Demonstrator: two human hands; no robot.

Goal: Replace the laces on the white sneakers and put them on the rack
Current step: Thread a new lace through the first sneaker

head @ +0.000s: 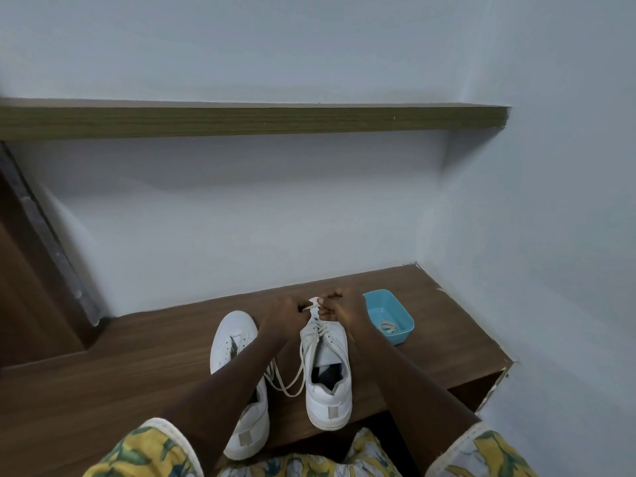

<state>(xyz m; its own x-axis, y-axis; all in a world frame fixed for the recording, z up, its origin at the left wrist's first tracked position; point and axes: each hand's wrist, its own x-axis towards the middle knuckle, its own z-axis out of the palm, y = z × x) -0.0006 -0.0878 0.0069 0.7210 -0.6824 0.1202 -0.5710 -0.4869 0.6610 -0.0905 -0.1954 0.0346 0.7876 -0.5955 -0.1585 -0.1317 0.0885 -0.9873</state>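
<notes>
Two white sneakers stand side by side on the brown wooden surface (103, 380), toes pointing away from me. The left sneaker (237, 342) has bare eyelets and no lace. The right sneaker (327, 373) has a white lace (303, 359) crossed through its front eyelets, with long loose ends trailing toward me between the shoes. My left hand (284, 315) and my right hand (340, 306) meet above the right sneaker's toe, each pinching a part of that lace. My left forearm covers part of the left sneaker.
A light blue plastic tray (395, 308) sits to the right of the sneakers with another coiled lace (389, 327) in it. A long wooden shelf (241, 122) runs along the wall above. Pale walls close in behind and on the right.
</notes>
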